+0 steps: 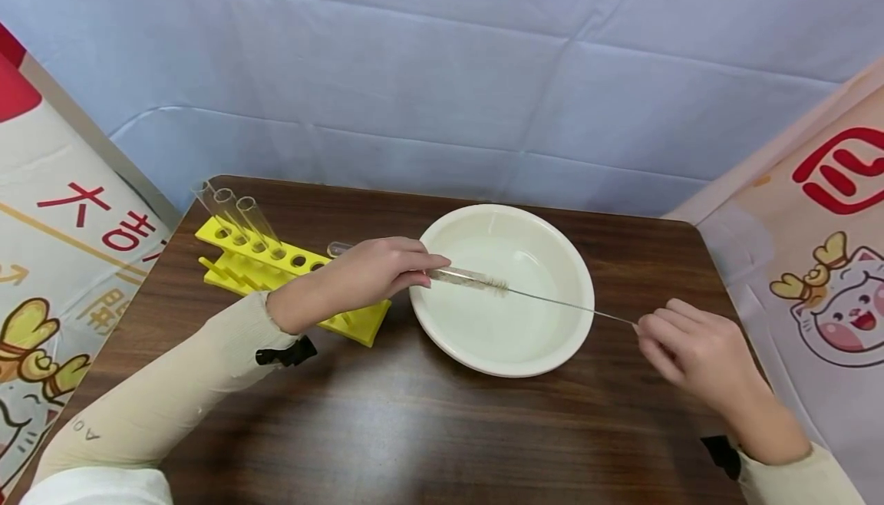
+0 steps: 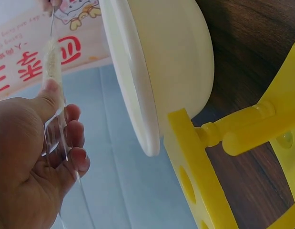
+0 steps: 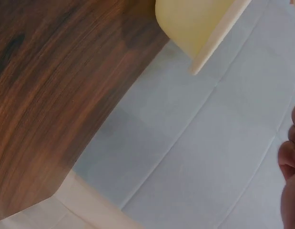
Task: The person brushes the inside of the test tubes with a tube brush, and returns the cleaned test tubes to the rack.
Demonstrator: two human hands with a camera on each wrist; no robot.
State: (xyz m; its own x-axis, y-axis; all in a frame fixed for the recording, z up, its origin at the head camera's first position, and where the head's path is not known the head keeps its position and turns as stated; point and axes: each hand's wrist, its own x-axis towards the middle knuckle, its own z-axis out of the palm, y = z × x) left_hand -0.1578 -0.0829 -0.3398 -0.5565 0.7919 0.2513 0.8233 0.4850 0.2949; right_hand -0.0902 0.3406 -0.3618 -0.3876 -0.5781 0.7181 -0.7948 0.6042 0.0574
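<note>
My left hand (image 1: 373, 269) grips a clear glass test tube (image 1: 452, 275) over the white basin (image 1: 503, 368). The tube lies nearly level, its mouth to the right and its rounded end showing behind the hand. In the left wrist view the thumb presses the tube (image 2: 55, 131) against curled fingers. Pale bristles of a test tube brush (image 1: 500, 286) fill the tube's mouth end and stick out slightly. From them a thin wire handle runs right, past the basin's rim, to my right hand (image 1: 691, 348), which pinches its end. The right wrist view shows only part of that hand (image 3: 291, 157).
Left of the basin stands a yellow test tube rack (image 1: 366, 328) with pegs and round holes; several upright glass tubes (image 1: 255, 217) fill its far-left end. All rests on a dark wooden table (image 1: 414, 436). A pale cloth (image 1: 414, 67) hangs behind, printed panels at both sides.
</note>
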